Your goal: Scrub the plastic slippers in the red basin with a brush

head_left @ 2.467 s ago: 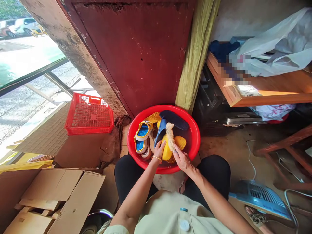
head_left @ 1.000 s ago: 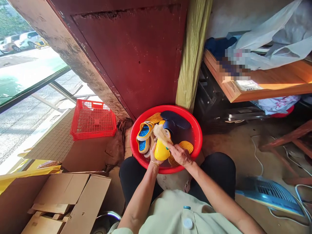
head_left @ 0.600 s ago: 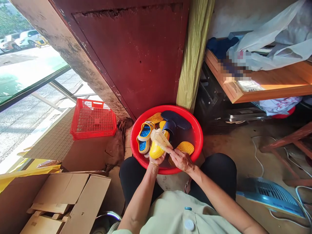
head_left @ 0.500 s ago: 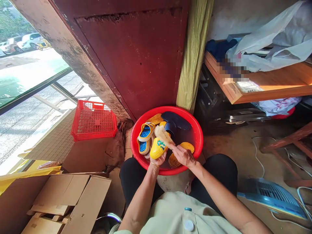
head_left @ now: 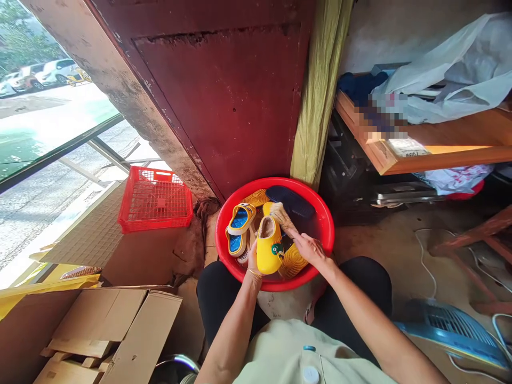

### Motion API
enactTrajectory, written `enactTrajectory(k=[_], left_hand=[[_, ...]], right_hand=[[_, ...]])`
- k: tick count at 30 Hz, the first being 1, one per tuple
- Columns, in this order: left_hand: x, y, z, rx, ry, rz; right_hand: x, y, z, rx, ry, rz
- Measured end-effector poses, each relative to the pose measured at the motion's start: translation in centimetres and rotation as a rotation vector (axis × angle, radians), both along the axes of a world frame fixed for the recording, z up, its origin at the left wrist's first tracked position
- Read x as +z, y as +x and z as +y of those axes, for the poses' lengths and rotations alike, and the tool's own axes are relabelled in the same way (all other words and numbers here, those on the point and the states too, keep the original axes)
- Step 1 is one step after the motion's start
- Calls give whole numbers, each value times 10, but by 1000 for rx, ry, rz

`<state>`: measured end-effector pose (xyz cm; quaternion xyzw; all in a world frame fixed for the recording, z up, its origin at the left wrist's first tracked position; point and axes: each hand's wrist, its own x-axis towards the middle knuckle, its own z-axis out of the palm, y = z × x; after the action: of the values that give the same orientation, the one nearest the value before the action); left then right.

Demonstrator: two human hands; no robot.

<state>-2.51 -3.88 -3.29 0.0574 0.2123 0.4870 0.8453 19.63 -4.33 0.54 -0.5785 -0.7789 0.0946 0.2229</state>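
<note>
1. Moved since the frame half a second ago: the brush (head_left: pixel 285 221), off the top of the yellow shoe (head_left: pixel 269 255) and over to its far right edge. Also turned: the shoe, now showing its fuzzy-looking hole.
2. In the left hand (head_left: pixel 253 260): the yellow shoe, up over the near middle of the red tub (head_left: pixel 330 234). Curled along the shoe's left side, only partly closed; partly hidden underneath.
3. In the right hand (head_left: pixel 313 250): the brush, pinched by its near end, with bristles toward the far left. Touching the shoe or just beside it: cannot tell.
4. Seemingly partway through brushing this one shoe. Clean or dirty: cannot tell.
5. Also in the tub: yellow-and-blue sandals (head_left: pixel 240 218) on the left, a dark blue slipper (head_left: pixel 294 198) on the far side, and a yellow sole (head_left: pixel 295 261) near right. Brushed already or left to do: cannot tell.
6. Outside, to the left: a red basket (head_left: pixel 156 224), well apart from both hands.
</note>
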Motion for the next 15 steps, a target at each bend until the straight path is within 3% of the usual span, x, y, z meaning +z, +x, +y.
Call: enactTrajectory(k=[2,5,8,12,15], left_hand=[[6,2,-2,-19,15,10],[9,3,-3,-78,7,64],[10,4,-2,-111,-8,121],[12,7,-4,-137,-38,179],[14,9,-6,-186,-44,198]], right_hand=[[-5,9,7,-29,-1,77],[-6,8,8,52,54,163],[-1,0,7,101,24,66],[6,3,21,-27,-11,-49],[11,11,31,-18,29,-38]])
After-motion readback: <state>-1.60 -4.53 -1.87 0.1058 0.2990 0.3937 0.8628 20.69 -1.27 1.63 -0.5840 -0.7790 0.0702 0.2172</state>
